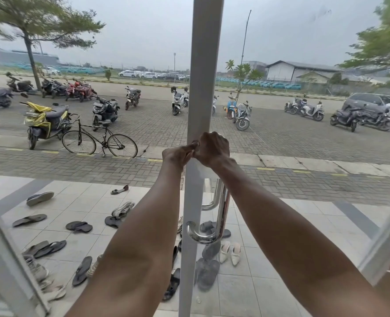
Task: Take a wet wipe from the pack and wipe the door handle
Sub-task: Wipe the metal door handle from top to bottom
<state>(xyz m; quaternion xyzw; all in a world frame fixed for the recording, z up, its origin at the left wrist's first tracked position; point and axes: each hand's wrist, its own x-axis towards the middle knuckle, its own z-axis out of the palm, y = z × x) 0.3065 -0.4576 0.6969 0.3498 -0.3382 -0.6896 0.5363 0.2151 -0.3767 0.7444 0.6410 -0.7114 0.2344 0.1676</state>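
A chrome door handle (221,213) runs vertically on the white door frame (203,65), and its lower end curves into the frame. My right hand (213,151) is closed around the top end of the handle, which it hides. My left hand (178,155) is right beside it, fingers pinched together, with the fingertips at the handle's upper mount on the frame. No wet wipe or pack shows clearly; whether something is inside either fist cannot be told. Both forearms reach up from the bottom of the view.
Glass panels stand on both sides of the frame. Outside, several sandals and shoes (75,225) lie on the tiled porch. Beyond that, a bicycle (99,140), parked scooters (45,122) and a car (377,104) stand on paving.
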